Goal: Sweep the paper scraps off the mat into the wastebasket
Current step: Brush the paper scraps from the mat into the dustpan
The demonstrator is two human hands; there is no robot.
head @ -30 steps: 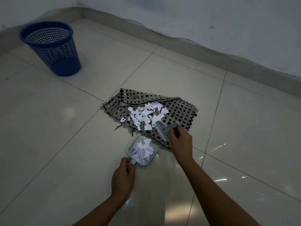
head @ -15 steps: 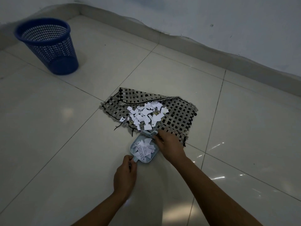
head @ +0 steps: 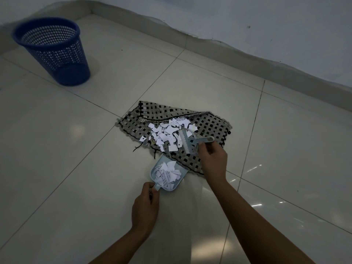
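A black-and-grey woven mat [head: 209, 126] lies on the tiled floor, with a heap of white paper scraps [head: 165, 134] on its middle. My right hand [head: 213, 161] grips the handle of a small light-blue brush [head: 187, 142], whose bristles rest at the right side of the heap. My left hand [head: 145, 208] pinches the handle of a light-blue dustpan [head: 168, 175]. The pan sits on the floor at the mat's near edge and holds several scraps. A blue mesh wastebasket [head: 55, 52] stands upright at the far left.
Glossy white floor tiles [head: 57, 149] surround the mat. A wall with a low skirting [head: 247, 60] runs along the back, meeting a corner behind the wastebasket.
My right hand has moved the brush away from the dustpan's mouth, up and right to the far side of the scrap heap. The dustpan and my left hand have stayed put.
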